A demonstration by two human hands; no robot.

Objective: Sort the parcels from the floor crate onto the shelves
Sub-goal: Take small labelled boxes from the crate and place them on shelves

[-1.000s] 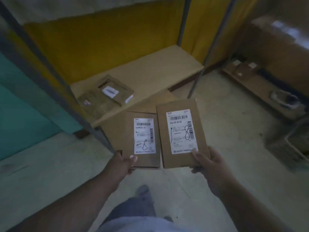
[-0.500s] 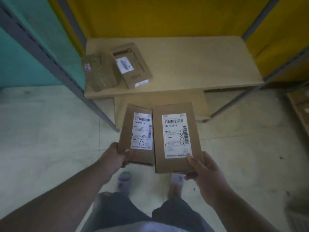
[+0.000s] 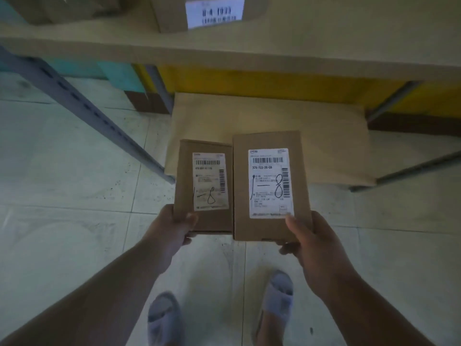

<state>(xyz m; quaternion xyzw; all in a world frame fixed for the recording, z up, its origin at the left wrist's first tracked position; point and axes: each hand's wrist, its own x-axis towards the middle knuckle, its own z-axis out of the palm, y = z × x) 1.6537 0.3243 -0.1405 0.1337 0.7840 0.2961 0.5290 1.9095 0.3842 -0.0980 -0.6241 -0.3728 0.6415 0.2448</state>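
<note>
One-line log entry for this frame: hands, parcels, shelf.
left hand: holds small parcel | right hand: holds large parcel | labels: both marked 1-8 | parcels: side by side, below shelf edge

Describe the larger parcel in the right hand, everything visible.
The larger parcel is a flat, rectangular brown cardboard box, held face up and roughly level above the tiled floor. A white shipping label covers most of its face: barcodes along the top and right side, the printed number 375-722-20-G6, and "1-8" handwritten in dark marker. The right hand grips its near right corner, thumb on the label's lower edge, fingers underneath. Its left edge lies alongside, possibly overlapping, the smaller parcel in the left hand.
</note>
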